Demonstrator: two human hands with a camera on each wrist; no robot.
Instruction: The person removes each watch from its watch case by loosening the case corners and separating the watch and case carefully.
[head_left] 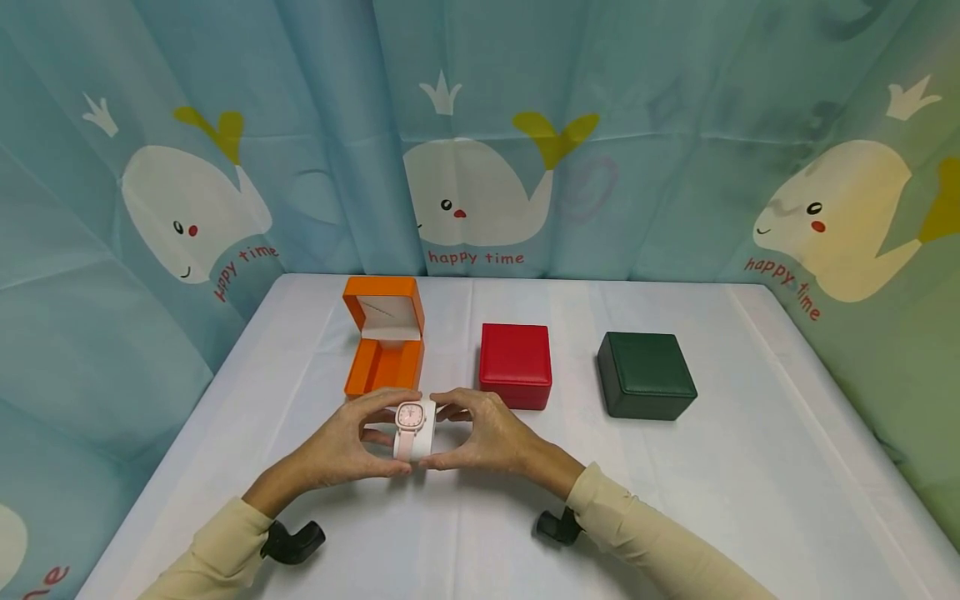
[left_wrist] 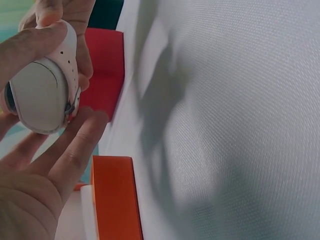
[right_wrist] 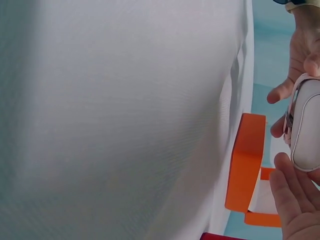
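Both hands hold a pink watch (head_left: pixel 410 419) wrapped round a white cushion (head_left: pixel 422 431) just above the table, in front of the open orange box (head_left: pixel 384 340). My left hand (head_left: pixel 352 442) pinches the cushion from the left, thumb below and fingers over the top. My right hand (head_left: pixel 480 437) grips it from the right. In the left wrist view the cushion (left_wrist: pixel 42 97) and the pink strap (left_wrist: pixel 70 55) sit between my fingers. The right wrist view shows the cushion (right_wrist: pixel 306 125) at the frame's right edge, with the orange box (right_wrist: pixel 247 167) beyond it.
A shut red box (head_left: pixel 515 365) and a shut dark green box (head_left: pixel 645 374) stand to the right of the orange one. A white cloth covers the table (head_left: pixel 750 467). Blue whale-print curtains (head_left: pixel 480 133) close off the back and sides.
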